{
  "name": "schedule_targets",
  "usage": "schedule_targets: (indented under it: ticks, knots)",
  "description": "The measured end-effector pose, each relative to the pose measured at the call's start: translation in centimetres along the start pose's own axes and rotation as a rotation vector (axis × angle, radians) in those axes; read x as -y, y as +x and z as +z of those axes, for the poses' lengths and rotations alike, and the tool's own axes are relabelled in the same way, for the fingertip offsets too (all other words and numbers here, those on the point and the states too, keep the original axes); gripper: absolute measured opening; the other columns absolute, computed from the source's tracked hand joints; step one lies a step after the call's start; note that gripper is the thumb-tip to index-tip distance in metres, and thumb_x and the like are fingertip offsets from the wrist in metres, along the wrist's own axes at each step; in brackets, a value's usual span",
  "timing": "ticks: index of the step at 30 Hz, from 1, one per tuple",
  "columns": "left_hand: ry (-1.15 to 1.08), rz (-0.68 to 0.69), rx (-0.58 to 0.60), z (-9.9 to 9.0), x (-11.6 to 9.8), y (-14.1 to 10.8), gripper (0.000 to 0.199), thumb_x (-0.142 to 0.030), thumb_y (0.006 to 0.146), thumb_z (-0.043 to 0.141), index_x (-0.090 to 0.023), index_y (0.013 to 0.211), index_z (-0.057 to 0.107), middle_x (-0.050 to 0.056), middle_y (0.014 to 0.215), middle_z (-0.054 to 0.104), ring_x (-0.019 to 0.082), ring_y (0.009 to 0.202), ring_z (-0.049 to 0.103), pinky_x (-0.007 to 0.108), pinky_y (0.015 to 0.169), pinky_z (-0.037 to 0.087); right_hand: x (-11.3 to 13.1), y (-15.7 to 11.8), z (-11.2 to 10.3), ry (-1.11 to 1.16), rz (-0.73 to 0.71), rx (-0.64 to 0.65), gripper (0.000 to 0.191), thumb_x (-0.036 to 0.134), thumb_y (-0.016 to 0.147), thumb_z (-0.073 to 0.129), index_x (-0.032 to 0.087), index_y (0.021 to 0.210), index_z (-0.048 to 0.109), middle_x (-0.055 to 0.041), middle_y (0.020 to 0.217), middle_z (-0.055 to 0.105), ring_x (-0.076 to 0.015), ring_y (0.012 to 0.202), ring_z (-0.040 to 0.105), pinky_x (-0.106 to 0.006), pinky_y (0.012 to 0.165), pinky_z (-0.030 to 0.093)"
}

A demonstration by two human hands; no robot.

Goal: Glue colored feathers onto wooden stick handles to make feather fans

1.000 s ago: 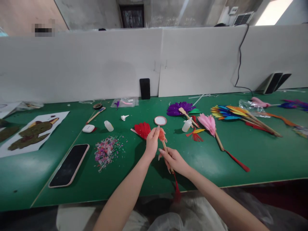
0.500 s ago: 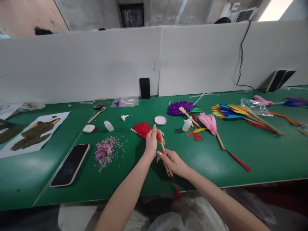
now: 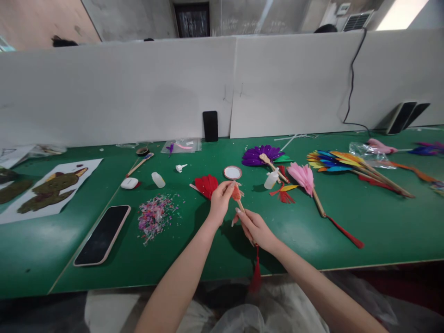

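Between my hands is a wooden fan handle [image 3: 242, 206] with an orange-red upper end and a red tassel [image 3: 256, 273] hanging from its bottom past the table edge. My left hand [image 3: 221, 200] pinches the coloured upper end, its thumb on the near side. Lower down, my right hand [image 3: 255, 227] is wrapped round the wooden shaft. Just beyond my left hand is a red feather fan piece [image 3: 206, 186], partly hidden by the fingers. A round white lid with a red rim [image 3: 232, 173] lies behind the handle, and a small white glue bottle [image 3: 271, 179] stands to its right.
Right of my hands are a purple feather fan [image 3: 256, 156], a pink one [image 3: 301, 178] and multicoloured ones [image 3: 333, 161]. Left are a heap of colourful flakes [image 3: 157, 217], a phone [image 3: 102, 236] and another small bottle [image 3: 158, 179]. A white partition [image 3: 138, 92] closes the back.
The handle has tilted slightly and its upper end has shifted a little right. My left hand's fingers have closed in at its top edge; the tassel hangs straighter.
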State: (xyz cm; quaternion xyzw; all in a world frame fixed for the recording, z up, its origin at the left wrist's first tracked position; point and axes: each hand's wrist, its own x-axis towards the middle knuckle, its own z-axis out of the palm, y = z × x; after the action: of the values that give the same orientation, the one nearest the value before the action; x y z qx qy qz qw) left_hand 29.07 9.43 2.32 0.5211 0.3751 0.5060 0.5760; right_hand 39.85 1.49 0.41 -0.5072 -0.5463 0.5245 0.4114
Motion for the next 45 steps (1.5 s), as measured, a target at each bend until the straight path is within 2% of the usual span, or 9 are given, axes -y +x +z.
schedule_targets:
  ticks: [5, 11, 17, 22, 27, 29, 34, 39, 45]
  knots:
    - [0.027, 0.016, -0.070, 0.3, -0.1, -0.4, 0.028, -0.042, 0.085, 0.049, -0.017, 0.084, 0.062, 0.002, 0.066, 0.065, 0.013, 0.060, 0.061, 0.024, 0.062, 0.047, 0.0, 0.0, 0.2, -0.050, -0.014, 0.005, 0.039, 0.051, 0.090, 0.036, 0.018, 0.079, 0.052, 0.0106, 0.035, 0.036, -0.0066, 0.027, 0.035, -0.016, 0.030, 0.028]
    - [0.090, 0.021, -0.264, 0.7, 0.1, -0.6, 0.037, -0.045, 0.087, 0.042, -0.017, 0.073, 0.062, 0.000, 0.054, 0.058, 0.011, 0.051, 0.056, 0.021, 0.052, 0.044, 0.2, 0.0, 0.7, -0.068, 0.018, 0.097, 0.036, 0.052, 0.088, 0.040, 0.019, 0.079, 0.048, 0.0101, 0.037, 0.042, -0.0068, 0.027, 0.038, -0.016, 0.028, 0.030]
    - [0.090, -0.003, -0.302, 0.5, -0.1, -0.6, 0.043, -0.047, 0.088, 0.039, -0.016, 0.068, 0.060, 0.000, 0.049, 0.056, 0.010, 0.045, 0.054, 0.020, 0.046, 0.042, 0.0, 0.0, 0.9, -0.050, 0.042, 0.157, 0.037, 0.053, 0.088, 0.038, 0.018, 0.085, 0.050, 0.0105, 0.037, 0.043, -0.0080, 0.026, 0.041, -0.016, 0.027, 0.032]
    - [0.026, -0.039, -0.237, 0.2, 0.0, -0.3, 0.045, -0.051, 0.086, 0.041, -0.014, 0.071, 0.062, 0.001, 0.049, 0.058, 0.011, 0.042, 0.054, 0.022, 0.046, 0.043, -0.1, -0.1, 0.7, -0.039, 0.027, 0.129, 0.037, 0.053, 0.089, 0.038, 0.018, 0.083, 0.050, 0.0108, 0.035, 0.042, -0.0075, 0.024, 0.039, -0.016, 0.027, 0.032]
    - [-0.065, -0.084, -0.166, -0.2, 0.2, 0.1, 0.049, -0.057, 0.083, 0.043, -0.014, 0.072, 0.062, 0.004, 0.055, 0.063, 0.014, 0.048, 0.059, 0.026, 0.050, 0.046, 0.2, 0.0, 0.4, -0.019, 0.009, 0.062, 0.038, 0.050, 0.090, 0.039, 0.017, 0.080, 0.053, 0.0109, 0.034, 0.038, -0.0062, 0.025, 0.035, -0.015, 0.029, 0.029]
    - [-0.039, -0.057, -0.163, -0.2, 0.2, 0.1, 0.048, -0.057, 0.083, 0.042, -0.014, 0.076, 0.062, 0.006, 0.060, 0.066, 0.016, 0.054, 0.063, 0.027, 0.054, 0.048, 0.2, 0.0, 0.3, 0.008, 0.011, 0.049, 0.040, 0.051, 0.090, 0.036, 0.017, 0.079, 0.054, 0.0111, 0.033, 0.037, -0.0062, 0.024, 0.033, -0.016, 0.029, 0.028]
    - [0.064, 0.037, -0.064, -0.2, 0.4, 0.1, 0.031, -0.046, 0.079, 0.057, -0.016, 0.085, 0.058, 0.005, 0.074, 0.069, 0.018, 0.069, 0.066, 0.029, 0.064, 0.051, 0.0, 0.1, 0.2, 0.079, 0.014, 0.042, 0.042, 0.052, 0.092, 0.032, 0.018, 0.079, 0.052, 0.0122, 0.031, 0.033, -0.0066, 0.023, 0.031, -0.017, 0.029, 0.029]
    - [0.133, 0.063, -0.118, -0.4, 0.4, 0.0, 0.029, -0.044, 0.083, 0.051, -0.017, 0.079, 0.059, 0.003, 0.070, 0.067, 0.016, 0.066, 0.065, 0.027, 0.064, 0.049, 0.1, 0.0, 0.1, 0.075, 0.003, 0.051, 0.042, 0.052, 0.091, 0.033, 0.017, 0.079, 0.053, 0.0119, 0.031, 0.034, -0.0062, 0.023, 0.031, -0.016, 0.030, 0.029]
    - [0.187, 0.083, -0.200, 0.2, 0.3, -0.1, 0.033, -0.045, 0.087, 0.044, -0.018, 0.075, 0.056, 0.000, 0.059, 0.060, 0.013, 0.053, 0.059, 0.024, 0.055, 0.045, 0.2, -0.1, 0.4, 0.010, -0.010, 0.064, 0.039, 0.051, 0.090, 0.037, 0.017, 0.082, 0.054, 0.0108, 0.033, 0.039, -0.0071, 0.025, 0.036, -0.016, 0.029, 0.030]
